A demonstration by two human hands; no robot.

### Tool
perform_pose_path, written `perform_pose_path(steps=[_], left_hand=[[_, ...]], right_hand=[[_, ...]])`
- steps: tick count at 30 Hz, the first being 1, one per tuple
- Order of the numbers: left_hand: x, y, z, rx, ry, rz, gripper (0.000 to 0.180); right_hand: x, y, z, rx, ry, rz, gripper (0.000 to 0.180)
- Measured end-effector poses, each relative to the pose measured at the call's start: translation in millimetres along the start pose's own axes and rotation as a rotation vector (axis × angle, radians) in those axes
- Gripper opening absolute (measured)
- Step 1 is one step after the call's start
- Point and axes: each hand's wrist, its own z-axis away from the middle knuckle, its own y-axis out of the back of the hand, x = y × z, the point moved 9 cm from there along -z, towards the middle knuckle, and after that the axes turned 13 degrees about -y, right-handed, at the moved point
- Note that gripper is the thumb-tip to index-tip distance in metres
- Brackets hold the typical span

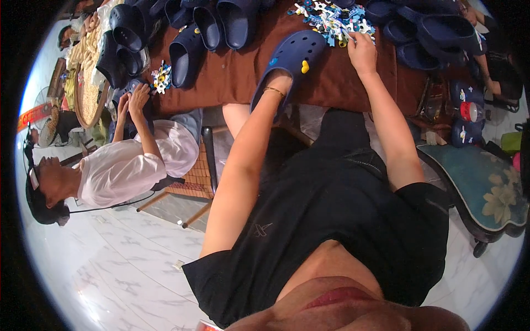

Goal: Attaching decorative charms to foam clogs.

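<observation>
L hand (280,84) is sunk in the opening of a navy clog (301,47); fingers are hidden inside, so from my end I can't tell if they're clamped or spread. R hand (362,52) has thumb + fingers close together at the near edge of the charm heap (331,22); can't tell for sure if a pc is pinched.

The clog is mid-table, toe pointing away & a bit R, heel end poking past the near table edge. A yellow charm (305,67) sits on its R side.

Room: I see a strip of brown cloth (237,77) L of the clog, another btwn clog & R forearm. Toe end is tight, nr the heap.

Farther L, clogs line the back w/ a small charm pile (161,78) nr them; on the R, more clogs crowd the heap's side.

Past the table's L end, a co-worker (124,168) in white sits by a woven chair (193,179). Off the R corner I've got a blue flower-print panel (475,179) in a dark frame.
</observation>
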Motion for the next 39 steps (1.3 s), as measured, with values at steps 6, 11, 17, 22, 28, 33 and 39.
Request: perform_pose_path(steps=[6, 11, 17, 22, 28, 33, 39], left_hand=[[-3.3, -5.7, -3.9, -0.003, -0.037, -0.017, 0.049], [118.0, 71.9, -14.9, 0.321, -0.791, -0.036, 0.031], [74.4, 87.4, -3.0, 0.692, -0.545, 0.346, 0.023], [98.6, 62.8, -27.6, 0.191, -0.672, -0.097, 0.023], [84.4, 58.4, -19.7, 0.516, -0.840, 0.041, 0.026], [56.7, 35.0, -6.0, 0.743, -1.093, 0.163, 0.027], [13.0, 18.4, 19.5, 1.031, -1.281, 0.257, 0.028]], right_hand=[[-73.2, -12.1, 11.6, -0.053, 0.335, -0.195, 0.010], [-109.8, -31.8, 29.4, -0.114, 0.614, -0.102, 0.008], [-115.7, -44.6, 37.9, -0.239, 0.668, -0.057, 0.013], [-119.9, -50.4, 35.2, -0.280, 0.688, 0.012, 0.016], [-138.4, -77.4, 57.1, -0.275, 0.855, 0.441, 0.008], [-133.6, -75.1, 40.6, -0.347, 0.772, 0.441, 0.011], [-44.7, -28.7, -3.2, -0.122, 0.052, -0.134, 0.017]])
